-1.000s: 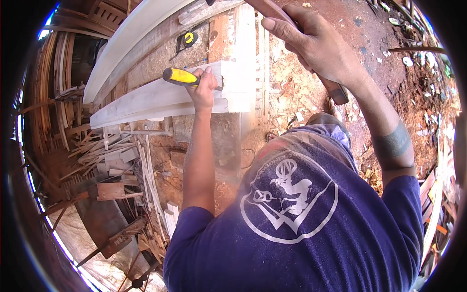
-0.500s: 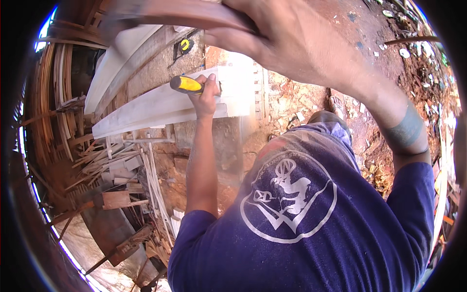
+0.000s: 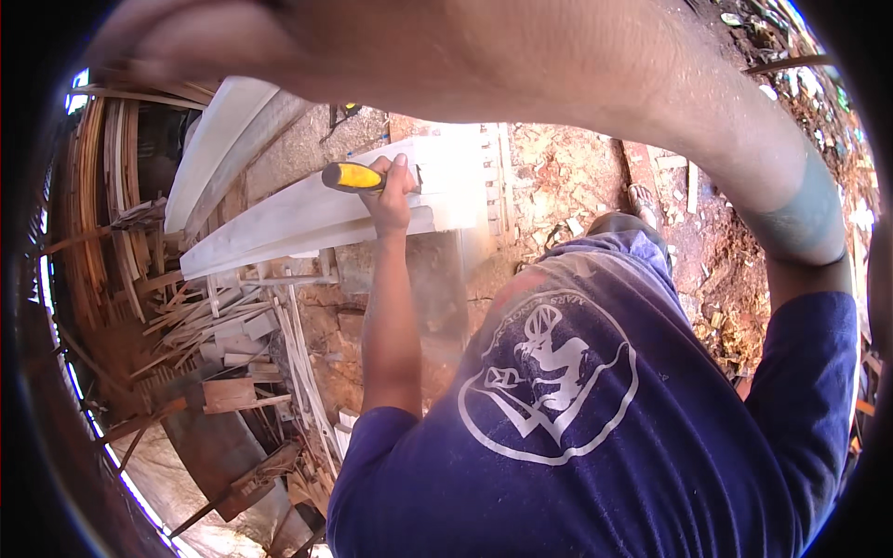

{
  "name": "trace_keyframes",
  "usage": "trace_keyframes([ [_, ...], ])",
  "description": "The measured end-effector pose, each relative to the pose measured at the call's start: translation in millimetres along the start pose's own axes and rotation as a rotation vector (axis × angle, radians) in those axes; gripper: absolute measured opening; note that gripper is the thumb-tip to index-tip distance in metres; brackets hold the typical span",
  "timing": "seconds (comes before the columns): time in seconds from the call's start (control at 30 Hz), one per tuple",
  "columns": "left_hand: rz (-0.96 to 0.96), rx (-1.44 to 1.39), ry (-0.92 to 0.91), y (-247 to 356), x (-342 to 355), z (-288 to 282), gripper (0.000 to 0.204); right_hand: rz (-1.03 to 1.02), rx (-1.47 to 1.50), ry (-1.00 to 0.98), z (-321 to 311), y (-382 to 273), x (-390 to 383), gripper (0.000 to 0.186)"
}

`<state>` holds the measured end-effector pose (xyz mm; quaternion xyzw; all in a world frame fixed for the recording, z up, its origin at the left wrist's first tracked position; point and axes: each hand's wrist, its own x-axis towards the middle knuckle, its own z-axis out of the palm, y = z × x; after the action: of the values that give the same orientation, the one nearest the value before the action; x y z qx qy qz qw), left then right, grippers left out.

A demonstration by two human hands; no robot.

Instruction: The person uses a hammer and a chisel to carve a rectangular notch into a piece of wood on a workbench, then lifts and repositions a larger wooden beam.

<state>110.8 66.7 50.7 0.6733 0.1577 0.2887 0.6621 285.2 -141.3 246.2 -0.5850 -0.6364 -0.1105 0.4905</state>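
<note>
My left hand (image 3: 393, 200) is closed around a chisel (image 3: 352, 176) with a yellow and black handle. The chisel lies at a low slant, its blade end on a dark mark in the pale tapered timber (image 3: 298, 219), beside the timber's brightly lit wide end. High and very near the camera, my right hand (image 3: 214, 42) spans the upper left with its fingers curled and blurred. What it grips is hidden now; half a second ago a brown wooden bar was in it. My right forearm crosses the top.
A second pale curved timber (image 3: 219, 139) lies beyond. A small yellow and black thing (image 3: 346, 110) is partly covered by my arm. Wood strips (image 3: 205, 325) and offcuts (image 3: 233, 394) pile at left. Chips litter the ground (image 3: 549, 177); a sandalled foot (image 3: 642, 200) stands there.
My right hand has moved left and closer to the camera, and the brown wooden bar has gone out of sight. The chisel handle has tilted slightly; my left hand stays at the same spot.
</note>
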Motion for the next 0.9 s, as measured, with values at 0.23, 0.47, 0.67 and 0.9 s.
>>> trace_keyframes([
  [0.23, 0.035, 0.066, 0.125, -8, -4, 2, 0.028, 0.129, -0.325, -0.469, 10, -11, -25, 0.038],
  [0.47, 0.086, 0.021, 0.121, -14, -9, -9, 0.013, 0.100, 0.125, -0.010, -2, -26, -4, 0.038],
  [0.67, -0.040, 0.018, -0.079, -4, -1, -3, 0.036, 0.386, -0.074, -0.384, 28, 19, -56, 0.042],
  [0.9, -0.180, 0.272, -0.005, -2, 24, 1, 0.042, 0.899, 0.133, -0.132, 3, 27, -81, 0.054],
])
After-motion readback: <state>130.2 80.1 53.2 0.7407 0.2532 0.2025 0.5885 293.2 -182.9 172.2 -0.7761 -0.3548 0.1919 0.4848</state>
